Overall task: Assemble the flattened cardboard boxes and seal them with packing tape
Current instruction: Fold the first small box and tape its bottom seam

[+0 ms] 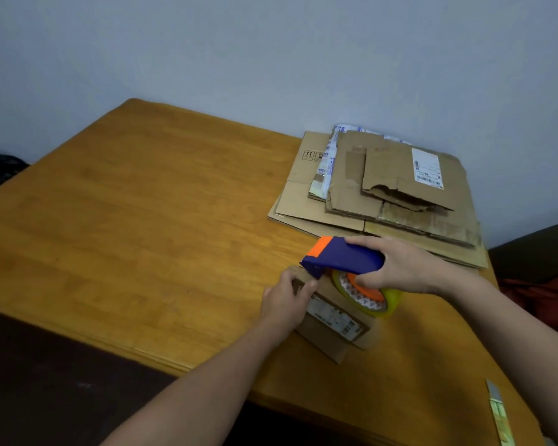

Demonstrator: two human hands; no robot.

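A small brown cardboard box (334, 326) with a white shipping label on top sits on the wooden table (136, 220) near its front right. My left hand (284, 300) grips the box's far left end, thumb on top. My right hand (406, 268) holds a blue and orange tape dispenser (342, 255) over the box, with its front edge down on the box's far end next to my left thumb. Its roll of clear tape (368, 296) hangs below my fingers. A stack of flattened cardboard boxes (377, 191) lies behind, at the table's back right.
A strip of something flat and pale (498, 410) lies near the table's right front corner. The wall runs behind the table. A dark cloth (45, 375) covers the near left edge. Dark furniture (538, 252) stands to the right.
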